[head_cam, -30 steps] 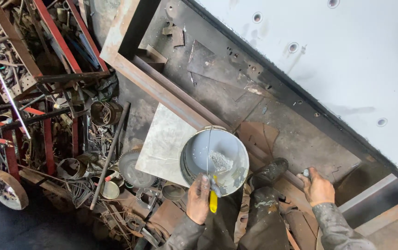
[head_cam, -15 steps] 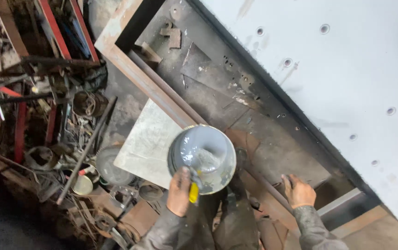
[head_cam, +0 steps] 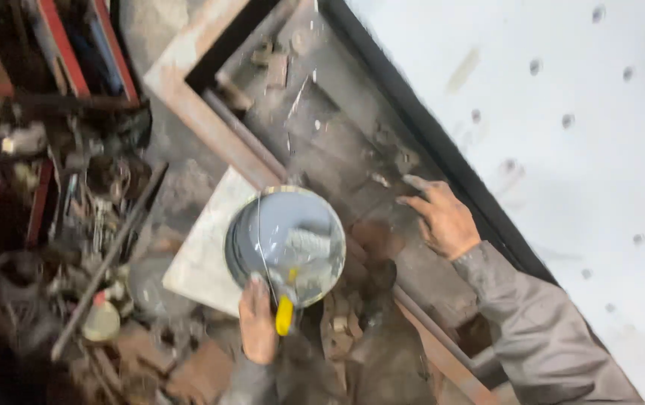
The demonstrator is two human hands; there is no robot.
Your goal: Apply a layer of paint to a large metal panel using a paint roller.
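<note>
A round bucket [head_cam: 286, 244] of pale grey paint sat at the lower centre of the frame, and a paint roller [head_cam: 304, 247] with a yellow handle lay inside it, the handle sticking out over the near rim. The left hand [head_cam: 257, 324] gripped that rim from below, fingers curled over the edge just beside the yellow handle. Under the bucket, slightly to its left, lay a pale flat board [head_cam: 202, 251] on the dirty floor.

To the right of the bucket, the right hand [head_cam: 440, 217] was spread open and empty, fingers splayed, its grey sleeve [head_cam: 532, 330] running to the lower right corner. It hung over a dark, grimy metal frame [head_cam: 337, 142], near the black edge of a large white panel [head_cam: 562, 150] that filled the upper right of the frame.

A rusty steel bar [head_cam: 202, 112] ran diagonally from the upper middle toward the bucket. The left side of the frame held a blurred heap of scrap metal [head_cam: 60, 187] with red bars.
</note>
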